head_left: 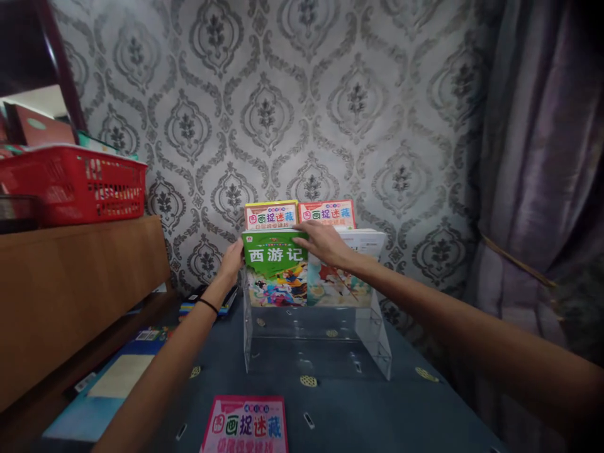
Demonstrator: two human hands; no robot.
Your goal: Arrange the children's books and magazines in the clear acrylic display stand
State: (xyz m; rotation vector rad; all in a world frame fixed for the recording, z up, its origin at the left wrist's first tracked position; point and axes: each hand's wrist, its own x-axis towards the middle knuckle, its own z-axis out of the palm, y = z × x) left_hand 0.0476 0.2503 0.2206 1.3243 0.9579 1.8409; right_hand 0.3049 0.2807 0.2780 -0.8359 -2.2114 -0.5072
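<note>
A green-covered picture book (pixel 278 280) stands in the front of a clear tiered book rack (pixel 375 330). My left hand (pixel 231 261) grips its left edge near the top corner. Over its top right corner, my right hand (pixel 325 244) has the thumb on the cover and the fingers behind the top edge. A pale-covered book (pixel 340 289) stands to its right, partly behind my right hand and wrist. On the higher tier behind are a yellow-edged book (pixel 270 214) and a red-edged book (pixel 337 214); their lower parts are hidden.
A pink book (pixel 245 428) lies on the blue tablecloth (pixel 349 409) in front. At left, a red basket (pixel 104 182) rests on a wooden cabinet (pixel 85 283). Books (pixel 127 371) lie below it, partly behind my left arm. A curtain (pixel 533 189) hangs at right.
</note>
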